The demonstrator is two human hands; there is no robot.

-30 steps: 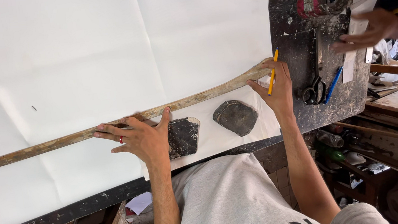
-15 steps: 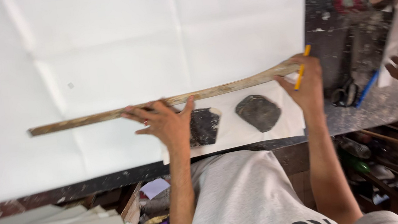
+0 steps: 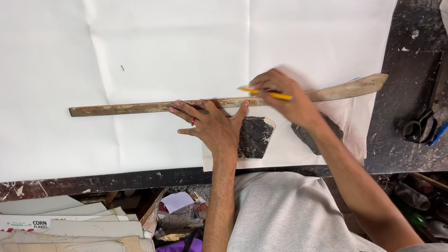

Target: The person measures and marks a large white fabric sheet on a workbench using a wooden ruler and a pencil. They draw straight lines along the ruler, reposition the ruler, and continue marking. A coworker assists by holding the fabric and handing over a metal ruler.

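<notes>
The large white creased sheet of paper covers most of the dark, paint-spattered counter, and it fills more of the view than a second ago, as the head camera has drawn closer and swung left. The long, worn wooden straightedge lies flat across the paper, running left to right, with its broader end near the paper's right edge.

The right hand has travelled from that right end to near the middle of the stick; it pinches a yellow pencil between thumb and fingers, the tip at the stick's upper edge. I judge a line is being ruled along that edge, already well along towards the left. The left hand keeps pressing down on the stick, fingers spread, just beside the right hand.

Two flat dark stones weigh a smaller paper piece near the counter's front edge, under the wrists. The left hand's thumb sits in the pencil's path and could interrupt the stroke.

Black-handled scissors and a blue pen lie well apart at the right. Stacked cardboard cut-outs sit below the counter at the left.
</notes>
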